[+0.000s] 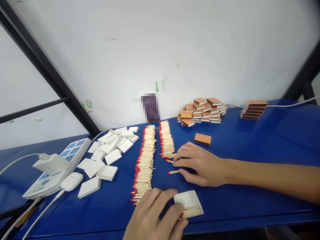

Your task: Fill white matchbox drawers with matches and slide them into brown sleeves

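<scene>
My left hand (156, 213) grips a small white matchbox tray (190, 200) at its left edge, near the table's front. Several red-tipped matches (192, 212) lie along the near side of that tray. My right hand (200, 165) rests on the table with thumb and fingers apart. Its fingertips touch a few loose matches at the near end of the short row of matches (167, 140). One single match (173, 172) lies by the thumb tip, and whether the thumb presses on it I cannot tell. A longer row of matches (146, 156) runs from the back toward my left hand.
White empty trays (112, 156) are heaped on the left. Orange matchbox sleeves (201, 111) are piled at the back, with one matchbox (202, 139) apart and a stack (253, 110) at right. A power strip (60, 168), earphone case (72, 181) and cables occupy the blue table's (250, 193) left side.
</scene>
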The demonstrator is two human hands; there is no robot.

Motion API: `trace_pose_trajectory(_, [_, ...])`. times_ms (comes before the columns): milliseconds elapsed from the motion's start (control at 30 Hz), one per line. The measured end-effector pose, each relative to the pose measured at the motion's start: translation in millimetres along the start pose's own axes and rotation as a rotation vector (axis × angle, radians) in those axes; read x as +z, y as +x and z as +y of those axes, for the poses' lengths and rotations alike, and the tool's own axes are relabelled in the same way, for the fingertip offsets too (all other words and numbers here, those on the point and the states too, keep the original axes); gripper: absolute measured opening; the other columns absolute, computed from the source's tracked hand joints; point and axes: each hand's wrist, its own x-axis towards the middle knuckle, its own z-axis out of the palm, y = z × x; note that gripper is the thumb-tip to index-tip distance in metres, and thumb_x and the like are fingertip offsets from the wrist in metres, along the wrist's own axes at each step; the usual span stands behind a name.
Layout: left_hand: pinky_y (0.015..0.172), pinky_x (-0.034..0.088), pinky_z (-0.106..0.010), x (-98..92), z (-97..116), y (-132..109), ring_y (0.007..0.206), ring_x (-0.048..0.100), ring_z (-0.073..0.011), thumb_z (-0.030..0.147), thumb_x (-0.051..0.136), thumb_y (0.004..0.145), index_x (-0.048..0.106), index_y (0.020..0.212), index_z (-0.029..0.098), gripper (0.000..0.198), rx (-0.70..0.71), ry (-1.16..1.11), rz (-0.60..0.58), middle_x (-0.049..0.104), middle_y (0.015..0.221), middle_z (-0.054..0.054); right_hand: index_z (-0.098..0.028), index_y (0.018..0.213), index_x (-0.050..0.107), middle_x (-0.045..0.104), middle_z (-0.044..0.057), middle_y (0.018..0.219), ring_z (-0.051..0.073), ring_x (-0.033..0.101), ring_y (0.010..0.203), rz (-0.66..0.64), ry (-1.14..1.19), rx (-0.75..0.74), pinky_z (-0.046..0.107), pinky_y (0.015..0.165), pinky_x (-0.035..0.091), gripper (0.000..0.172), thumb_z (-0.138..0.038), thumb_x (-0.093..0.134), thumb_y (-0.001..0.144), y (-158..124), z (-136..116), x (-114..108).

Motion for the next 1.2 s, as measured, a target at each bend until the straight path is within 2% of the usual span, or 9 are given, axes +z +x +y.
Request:
trace_pose_trajectory(400, [0.070,0.057,-0.033,-0.4,0.5,1.3,0.078,0.064,-0.0191,0.023,0.052,0.100,0.069,0.095,0.021,0.017,-0.005,0.002,0.011,0.073,0.101,-0.005,-0.015,0.106,0.072,0.072,0.011,0.099,0.024,0.061,0.096,-0.018,-0.050,0.099,0.040,0.085,0.041,0.023,-0.023,0.053,0.095,-0.6,-0.8,-0.6])
trace_pose_trajectory(567, [0.070,0.057,-0.032,-1.1,1.2,1.1,0.078,0.064,-0.0186,0.023,0.052,0.100,0.069,0.095,0.021,0.017,-0.018,-0.002,0.002,0.073,0.100,-0.006,-0.016,0.111,0.071,0.072,0.010,0.100,0.023,0.060,0.094,-0.025,-0.040,0.084,0.039,0.083,0.040,0.025,-0.022,0.052,0.096,-0.5,-0.7,-0.9])
trace_pose_trajectory(1000, [0.072,0.057,-0.032,-2.7,0.5,0.8,0.080,0.065,-0.0186,0.024,0.052,0.100,0.069,0.096,0.021,0.017,-0.019,0.008,-0.016,0.072,0.102,-0.006,-0.015,0.102,0.073,0.071,0.012,0.098,0.023,0.058,0.092,-0.015,-0.058,0.102,0.040,0.084,0.041,0.023,-0.023,0.053,0.095,-1.1,-1.2,-0.6])
trace_pose_trajectory(1200, [0.071,0.057,-0.034,-0.3,0.9,1.1,0.080,0.064,-0.0202,0.023,0.052,0.099,0.068,0.097,0.021,0.016,-0.018,-0.003,-0.002,0.073,0.103,-0.006,-0.015,0.110,0.072,0.069,0.012,0.100,0.023,0.055,0.087,-0.024,-0.114,0.149,0.040,0.080,0.041,0.027,-0.026,0.051,0.097,-1.2,-2.8,-0.7])
